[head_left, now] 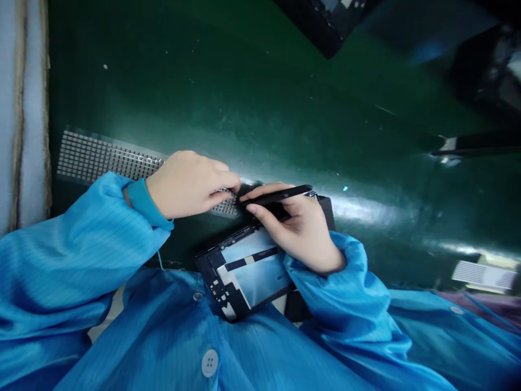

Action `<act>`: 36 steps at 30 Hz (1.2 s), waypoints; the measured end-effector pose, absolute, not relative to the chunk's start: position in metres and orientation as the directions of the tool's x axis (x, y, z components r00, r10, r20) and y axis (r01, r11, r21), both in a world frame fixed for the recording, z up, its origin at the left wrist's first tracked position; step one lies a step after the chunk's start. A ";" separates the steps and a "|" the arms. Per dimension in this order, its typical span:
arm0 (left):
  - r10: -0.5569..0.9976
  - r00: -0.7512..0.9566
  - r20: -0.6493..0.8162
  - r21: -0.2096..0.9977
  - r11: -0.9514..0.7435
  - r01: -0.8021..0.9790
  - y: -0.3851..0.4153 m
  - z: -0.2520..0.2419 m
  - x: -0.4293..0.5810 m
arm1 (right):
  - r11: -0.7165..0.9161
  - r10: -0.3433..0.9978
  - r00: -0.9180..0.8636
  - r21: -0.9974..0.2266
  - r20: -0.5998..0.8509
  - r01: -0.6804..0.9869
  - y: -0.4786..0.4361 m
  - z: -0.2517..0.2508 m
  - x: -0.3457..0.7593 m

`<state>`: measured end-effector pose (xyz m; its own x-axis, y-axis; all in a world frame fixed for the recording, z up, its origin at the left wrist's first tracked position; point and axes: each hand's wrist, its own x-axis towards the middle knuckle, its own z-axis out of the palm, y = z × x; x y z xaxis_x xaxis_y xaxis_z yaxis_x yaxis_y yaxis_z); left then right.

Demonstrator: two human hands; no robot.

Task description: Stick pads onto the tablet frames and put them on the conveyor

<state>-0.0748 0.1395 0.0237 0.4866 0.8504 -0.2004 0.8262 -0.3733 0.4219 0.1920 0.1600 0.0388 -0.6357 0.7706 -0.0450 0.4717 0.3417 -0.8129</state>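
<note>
The left hand (193, 184) is over the right part of a long, clear film strip covered in rows of small grey squares (109, 157), which lies on the glossy dark green desk (260, 108). Its grip is closed, thumb and forefinger drawn together at the strip, but I cannot tell whether a square or the film itself is between them. The strip runs from the left side of the desk, passes beneath this hand and shows again just below the fingertips.

The right hand (299, 228) grips a slim black stick-like tool (280, 195) between thumb and fingers. The tool's narrow end points left, near the strip's right end and the left fingertips; its other end reaches past the right hand's knuckles.

Below the 2 hands, a flat black rectangular electronic device with pale blue panels inside (254, 282) sits tilted close to the person's front, its right part hidden by the right hand and sleeve.

A teal band (148, 202) circles the left wrist, and both arms wear shiny blue sleeves (77, 233).

Farther off, a dark device with a pale inner part (325, 24) is at the top edge. On the right are a dark long thing with a white piece near its tip (484, 145) and, nearer the person, a small white striped piece (484, 276).
</note>
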 end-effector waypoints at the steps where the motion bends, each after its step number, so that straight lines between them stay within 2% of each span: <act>1: 0.846 0.489 -0.212 0.410 -0.377 0.831 0.140 0.025 -0.074 | 0.339 0.773 -0.633 -0.814 -0.045 0.472 0.159 0.038 0.192; 7: 0.832 0.465 -0.303 0.388 -0.338 0.857 0.141 0.033 -0.071 | 0.384 0.761 -0.649 -0.805 -0.002 0.453 0.159 0.037 0.191; 10: 0.832 0.462 -0.308 0.380 -0.338 0.861 0.141 0.033 -0.071 | 0.309 0.780 -0.625 -0.863 -0.010 0.400 0.157 0.039 0.194; 12: 0.836 0.466 -0.291 0.387 -0.342 0.856 0.141 0.032 -0.072 | 0.193 0.844 -0.537 -0.930 -0.005 0.312 0.149 0.040 0.202; 14: 0.840 0.468 -0.275 0.400 -0.343 0.850 0.140 0.030 -0.074 | 0.143 0.927 -0.374 -0.957 0.040 0.252 0.136 0.037 0.213; 16: 0.843 0.474 -0.256 0.411 -0.349 0.842 0.140 0.028 -0.075 | 0.189 0.968 -0.208 -0.950 0.138 0.248 0.123 0.031 0.224; 18: 0.847 0.480 -0.231 0.423 -0.357 0.833 0.139 0.027 -0.077 | 0.248 0.964 -0.159 -0.937 0.213 0.245 0.114 0.023 0.232; 26: 0.863 0.466 -0.195 0.455 -0.341 0.822 0.139 0.025 -0.081 | 0.250 0.948 -0.269 -0.921 0.170 0.299 0.109 0.014 0.239; 31: 0.860 0.468 -0.202 0.447 -0.344 0.826 0.139 0.025 -0.080 | 0.341 0.912 -0.368 -0.833 0.181 0.436 0.116 0.037 0.237; 36: 0.858 0.459 -0.233 0.435 -0.330 0.838 0.140 0.028 -0.078 | 0.396 0.803 -0.578 -0.854 0.144 0.338 0.142 0.050 0.214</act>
